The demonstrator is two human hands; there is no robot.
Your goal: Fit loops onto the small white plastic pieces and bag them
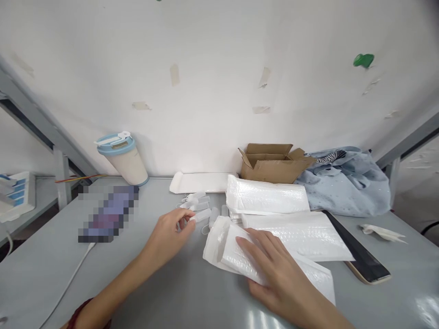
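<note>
My left hand (174, 227) is closed in a pinch at the near end of a small translucent plastic piece (201, 215). Several similar pieces (196, 199), some with thin loops, lie close together just beyond it. My right hand (270, 265) grips a white padded bubble mailer (247, 260), fingers over its top face and thumb at the lower edge. The mailer's flap end points left, toward the plastic pieces. Part of the mailer is hidden under my fingers. Behind it lies a stack of more bubble mailers (270, 197), with another spread mailer (302, 235) in front of the stack.
An open cardboard box (274, 170) stands by the wall, beside a light blue cloth bundle (346, 185). A dark phone (363, 256) lies at right, near a crumpled wrapper (384, 233). At left are a lidded cup (125, 162) and a pixelated device (111, 214) with a white cable.
</note>
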